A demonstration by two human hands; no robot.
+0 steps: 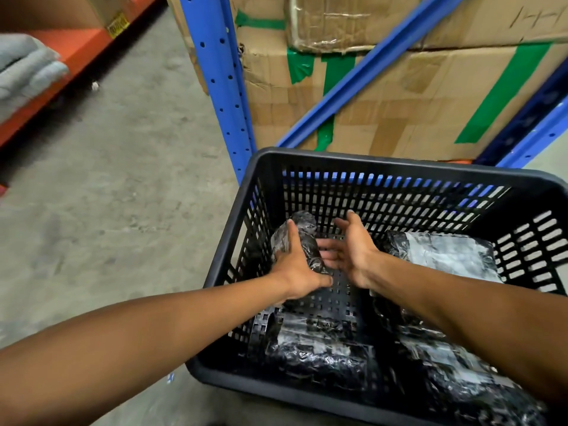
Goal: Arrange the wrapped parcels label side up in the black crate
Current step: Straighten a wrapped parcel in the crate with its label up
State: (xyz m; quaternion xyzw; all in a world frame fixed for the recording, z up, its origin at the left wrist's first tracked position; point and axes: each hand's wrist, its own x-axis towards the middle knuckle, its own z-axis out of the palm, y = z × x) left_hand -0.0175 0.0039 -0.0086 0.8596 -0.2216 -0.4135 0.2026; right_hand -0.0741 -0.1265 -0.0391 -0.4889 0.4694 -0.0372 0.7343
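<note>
While the left hand (pixel 296 265) grips a wrapped parcel (pixel 302 241) (inside the black crate (pixel 399 162)), the right hand (pixel 350 249) hovers open beside it.

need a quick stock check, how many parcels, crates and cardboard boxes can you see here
Wrapped parcels: 4, one under the left hand at, one with a pale label, one near, one at the near right
Black crate: 1
Cardboard boxes on the blue rack: at least 2
Total: 7, more parcels may be hidden
</note>
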